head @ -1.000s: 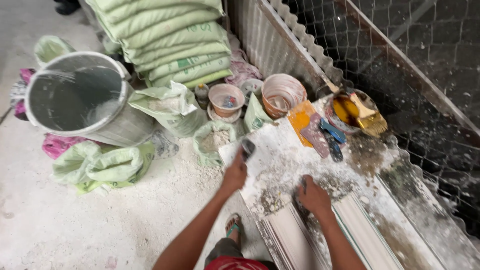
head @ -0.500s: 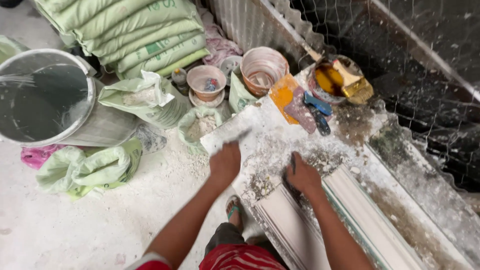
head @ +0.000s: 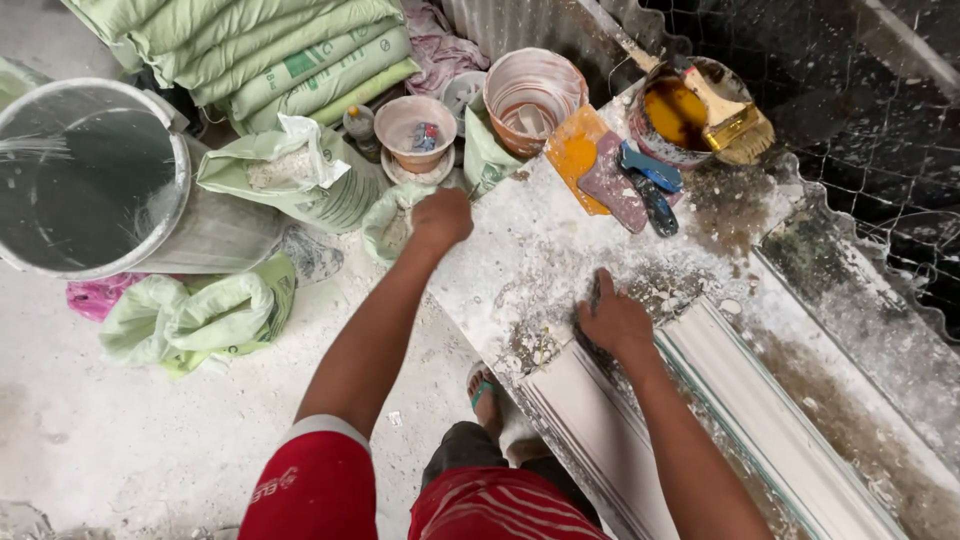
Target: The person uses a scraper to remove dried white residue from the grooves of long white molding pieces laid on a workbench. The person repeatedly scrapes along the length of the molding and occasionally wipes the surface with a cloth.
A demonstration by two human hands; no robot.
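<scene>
Head view: both hands at the plaster bench, cornice moulding end being cleaned.

My right hand (head: 615,322) is closed on a dark scraper (head: 594,292), pressing at the near end of the white moulding (head: 640,430), which runs away behind my wrist. My left hand (head: 442,218) is fisted at the bench (head: 530,250) edge; held item not discernible. Open plaster sack (head: 300,180) beyond left fist. Step judged: scraping residue. Next calls for steady, shallow strokes.

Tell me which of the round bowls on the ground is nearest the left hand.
The small pinkish bowl just beyond the left hand; the larger striped bowl sits farther right.
</scene>
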